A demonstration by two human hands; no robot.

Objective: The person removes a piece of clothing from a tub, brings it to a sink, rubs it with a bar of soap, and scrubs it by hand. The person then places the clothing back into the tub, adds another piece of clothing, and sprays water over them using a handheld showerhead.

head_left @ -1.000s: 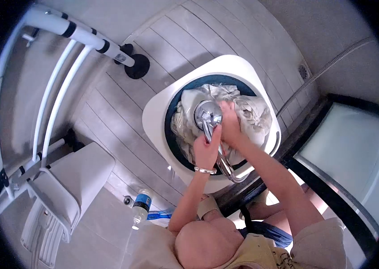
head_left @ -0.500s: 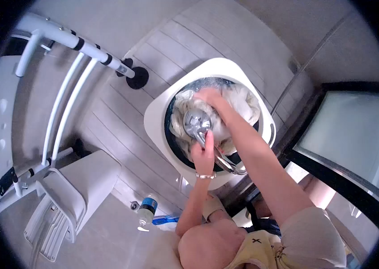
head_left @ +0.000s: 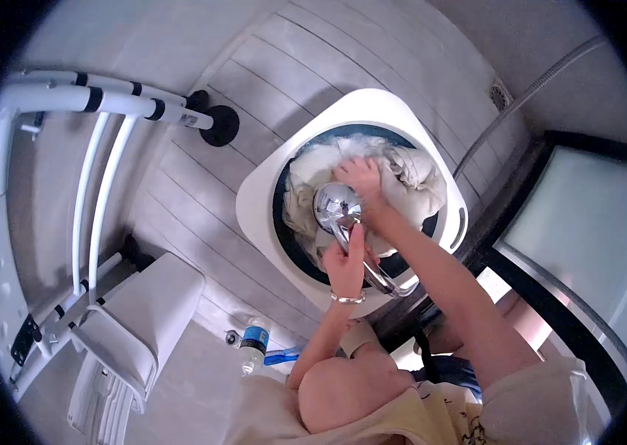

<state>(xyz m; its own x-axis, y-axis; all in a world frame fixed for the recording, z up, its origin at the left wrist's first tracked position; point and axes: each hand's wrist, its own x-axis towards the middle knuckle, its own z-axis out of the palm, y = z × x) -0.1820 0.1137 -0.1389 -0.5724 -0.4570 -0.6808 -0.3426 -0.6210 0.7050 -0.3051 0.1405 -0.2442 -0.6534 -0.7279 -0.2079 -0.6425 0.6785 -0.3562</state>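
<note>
A chrome shower head (head_left: 337, 206) is held in my left hand (head_left: 344, 268), its fingers wrapped round the handle and its round face over the washing. Pale, wet fabric (head_left: 312, 167) lies bunched in a white tub (head_left: 258, 200) with a dark inside. My right hand (head_left: 360, 178) rests on the fabric just beyond the shower head, its fingers spread. Water shows at the tub's far inner edge. What lies under the cloth is hidden.
A shower hose (head_left: 525, 95) runs up the right wall. Left stand a white tubular frame (head_left: 110, 215) and a white plastic seat (head_left: 154, 311). A blue-labelled bottle (head_left: 254, 340) and a blue brush-like item (head_left: 282, 356) lie near my knee. A glass-panelled frame (head_left: 573, 215) is at right.
My right hand has drawn back slightly over the fabric, and its fingers now show. The shower head stays in my left hand, shifted a little right. The view has turned slightly.
</note>
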